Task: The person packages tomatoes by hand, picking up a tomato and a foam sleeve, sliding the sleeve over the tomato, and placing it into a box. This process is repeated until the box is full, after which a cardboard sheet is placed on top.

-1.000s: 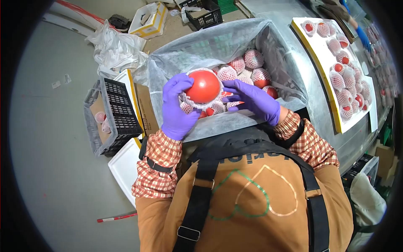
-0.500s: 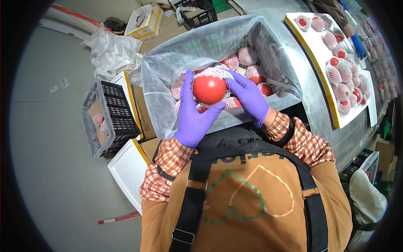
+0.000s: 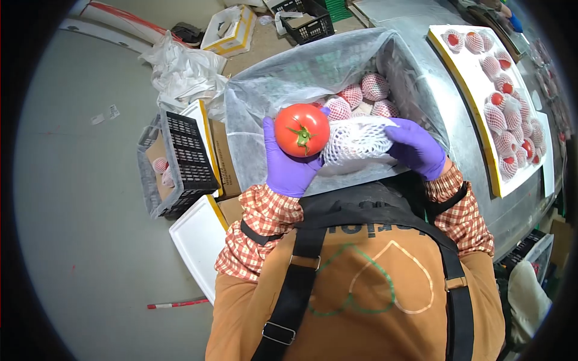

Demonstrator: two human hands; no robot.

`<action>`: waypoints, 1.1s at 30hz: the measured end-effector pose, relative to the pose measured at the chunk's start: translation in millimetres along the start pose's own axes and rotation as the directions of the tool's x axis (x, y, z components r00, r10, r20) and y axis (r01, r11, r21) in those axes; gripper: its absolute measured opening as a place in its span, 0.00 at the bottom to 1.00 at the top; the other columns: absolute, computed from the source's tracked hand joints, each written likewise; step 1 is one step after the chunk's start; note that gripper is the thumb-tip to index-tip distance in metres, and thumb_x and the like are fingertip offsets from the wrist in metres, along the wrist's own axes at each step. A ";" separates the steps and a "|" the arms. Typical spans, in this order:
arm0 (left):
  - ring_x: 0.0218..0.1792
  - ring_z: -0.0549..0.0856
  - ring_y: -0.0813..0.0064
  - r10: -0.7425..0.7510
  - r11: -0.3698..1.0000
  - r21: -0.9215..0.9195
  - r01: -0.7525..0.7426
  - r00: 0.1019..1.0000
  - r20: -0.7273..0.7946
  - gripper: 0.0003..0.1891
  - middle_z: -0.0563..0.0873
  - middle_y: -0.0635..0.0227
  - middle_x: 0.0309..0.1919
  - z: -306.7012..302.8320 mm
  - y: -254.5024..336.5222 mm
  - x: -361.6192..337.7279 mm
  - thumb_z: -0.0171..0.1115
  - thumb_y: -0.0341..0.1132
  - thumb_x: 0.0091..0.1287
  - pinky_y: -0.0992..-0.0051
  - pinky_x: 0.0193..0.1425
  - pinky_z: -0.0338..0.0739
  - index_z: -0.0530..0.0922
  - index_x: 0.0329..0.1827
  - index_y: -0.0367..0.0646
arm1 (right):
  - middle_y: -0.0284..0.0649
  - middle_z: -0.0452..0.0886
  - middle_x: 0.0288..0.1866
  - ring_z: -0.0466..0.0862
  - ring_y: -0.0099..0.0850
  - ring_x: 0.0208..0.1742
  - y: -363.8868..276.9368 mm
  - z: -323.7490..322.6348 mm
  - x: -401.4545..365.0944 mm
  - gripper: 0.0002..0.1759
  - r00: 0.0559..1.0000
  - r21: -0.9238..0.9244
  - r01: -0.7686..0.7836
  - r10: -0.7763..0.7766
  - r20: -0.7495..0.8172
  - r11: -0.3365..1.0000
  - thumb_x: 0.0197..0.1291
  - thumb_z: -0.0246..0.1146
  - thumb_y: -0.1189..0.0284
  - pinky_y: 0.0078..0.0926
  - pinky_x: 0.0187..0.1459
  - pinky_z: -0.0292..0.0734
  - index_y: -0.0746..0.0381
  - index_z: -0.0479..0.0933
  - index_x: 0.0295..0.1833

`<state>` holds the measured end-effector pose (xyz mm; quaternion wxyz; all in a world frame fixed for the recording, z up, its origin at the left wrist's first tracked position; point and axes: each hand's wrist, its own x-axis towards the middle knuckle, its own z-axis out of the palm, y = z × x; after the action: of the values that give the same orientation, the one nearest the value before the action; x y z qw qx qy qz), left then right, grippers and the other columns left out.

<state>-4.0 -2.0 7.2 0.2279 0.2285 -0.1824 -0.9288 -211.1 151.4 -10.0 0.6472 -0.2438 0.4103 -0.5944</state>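
A bare red tomato (image 3: 295, 123) with its green calyx facing up rests in my left hand (image 3: 288, 171), the purple-gloved fingers wrapped around its side. My right hand (image 3: 419, 147), also gloved in purple, pinches the end of a white foam net sleeve (image 3: 358, 141). That sleeve stretches sideways from the tomato's right side to my right fingers. Beneath both hands is a crate lined with translucent sheeting (image 3: 259, 84), where several net-wrapped tomatoes (image 3: 375, 87) lie, partly hidden by the sleeve and my hands.
To the right, a white foam tray (image 3: 460, 69) with several netted tomatoes stands on a metal table (image 3: 415, 30). On the left are a black crate (image 3: 189, 147), a white lid (image 3: 195, 240) and crumpled white plastic (image 3: 183, 69). Another person's blue-gloved hand (image 3: 515, 23) shows at top right.
The foam net has come off the tomato and now extends toward my right hand, which has moved right. The tomato has turned so its calyx shows. The view has shifted slightly.
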 end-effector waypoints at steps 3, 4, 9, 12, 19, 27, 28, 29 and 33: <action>0.71 0.66 0.58 -0.075 0.996 0.037 0.080 0.991 -0.112 0.41 0.66 0.57 0.71 9.2 -4.4 -3.8 0.39 0.68 0.69 0.51 0.75 0.58 0.57 0.74 0.45 | 0.48 0.75 0.64 0.76 0.39 0.65 11.1 0.4 -1.3 0.27 0.977 0.594 0.085 -0.185 0.109 0.800 0.71 0.54 0.63 0.38 0.69 0.69 0.69 0.65 0.67; 0.71 0.66 0.58 -0.081 0.996 0.038 0.085 0.990 -0.112 0.41 0.66 0.57 0.71 14.5 -5.8 -6.5 0.39 0.68 0.69 0.51 0.75 0.58 0.57 0.74 0.45 | 0.50 0.72 0.67 0.73 0.41 0.68 15.4 6.1 5.7 0.28 0.947 0.696 0.104 -0.284 0.149 0.711 0.72 0.53 0.62 0.42 0.70 0.67 0.69 0.62 0.69; 0.71 0.67 0.57 -0.150 0.958 0.260 0.121 0.984 0.093 0.40 0.66 0.55 0.71 1.7 -6.8 -2.7 0.48 0.64 0.68 0.49 0.65 0.72 0.58 0.74 0.43 | 0.50 0.71 0.67 0.72 0.42 0.69 13.4 7.9 11.3 0.28 0.920 0.764 0.143 -0.369 0.132 0.629 0.68 0.57 0.71 0.46 0.70 0.68 0.69 0.61 0.69; 0.70 0.67 0.56 -0.138 0.953 0.294 0.068 0.965 0.222 0.40 0.65 0.55 0.72 9.8 -9.9 -4.2 0.58 0.57 0.66 0.50 0.62 0.75 0.58 0.73 0.39 | 0.52 0.72 0.65 0.75 0.42 0.66 0.1 6.0 10.5 0.28 0.843 0.744 0.243 -0.514 0.155 0.622 0.63 0.57 0.79 0.44 0.68 0.71 0.70 0.62 0.69; 0.69 0.70 0.58 0.092 0.799 0.544 -0.257 0.946 0.312 0.48 0.67 0.53 0.69 9.0 -9.7 1.2 0.73 0.49 0.52 0.59 0.71 0.67 0.59 0.72 0.37 | 0.49 0.78 0.60 0.80 0.34 0.59 -7.0 -13.7 -3.2 0.22 0.924 0.292 0.382 -0.364 -0.116 0.877 0.66 0.56 0.77 0.30 0.64 0.75 0.72 0.68 0.64; 0.71 0.67 0.54 0.155 -0.293 0.684 -0.668 0.673 0.723 0.43 0.67 0.54 0.69 33.3 -12.5 6.6 0.73 0.27 0.51 0.62 0.74 0.61 0.61 0.72 0.39 | 0.41 0.74 0.64 0.74 0.28 0.63 20.7 34.3 4.5 0.29 0.963 0.194 0.261 -0.242 -0.114 0.946 0.70 0.57 0.62 0.26 0.66 0.67 0.67 0.64 0.70; 0.71 0.67 0.54 0.152 -0.284 0.678 -0.678 0.666 0.730 0.43 0.67 0.54 0.69 35.3 -16.3 8.0 0.73 0.27 0.51 0.62 0.74 0.61 0.61 0.72 0.39 | 0.40 0.73 0.64 0.73 0.28 0.63 20.4 38.6 5.2 0.31 0.961 0.143 0.270 -0.256 -0.109 0.952 0.69 0.59 0.62 0.26 0.66 0.67 0.66 0.63 0.71; 0.71 0.67 0.56 0.142 -0.325 0.680 -0.657 0.677 0.722 0.45 0.66 0.54 0.70 37.7 -20.5 9.0 0.74 0.27 0.50 0.63 0.73 0.62 0.60 0.73 0.39 | 0.39 0.73 0.64 0.73 0.28 0.63 13.8 44.6 2.8 0.33 0.950 0.039 0.290 -0.282 -0.133 0.956 0.65 0.63 0.62 0.26 0.66 0.66 0.65 0.63 0.71; 0.71 0.67 0.61 0.192 -0.128 0.754 -0.644 0.730 0.656 0.48 0.64 0.55 0.72 37.7 -28.4 10.7 0.74 0.30 0.53 0.64 0.72 0.64 0.55 0.76 0.39 | 0.40 0.73 0.63 0.72 0.28 0.64 15.8 42.1 -0.9 0.35 0.936 -0.031 0.275 -0.275 -0.219 0.961 0.62 0.66 0.64 0.27 0.66 0.65 0.64 0.63 0.70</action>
<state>-41.2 25.0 22.2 0.2643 0.0851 -0.8572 -0.4338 -167.5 147.7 0.5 0.5079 -0.2310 0.4416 -0.7026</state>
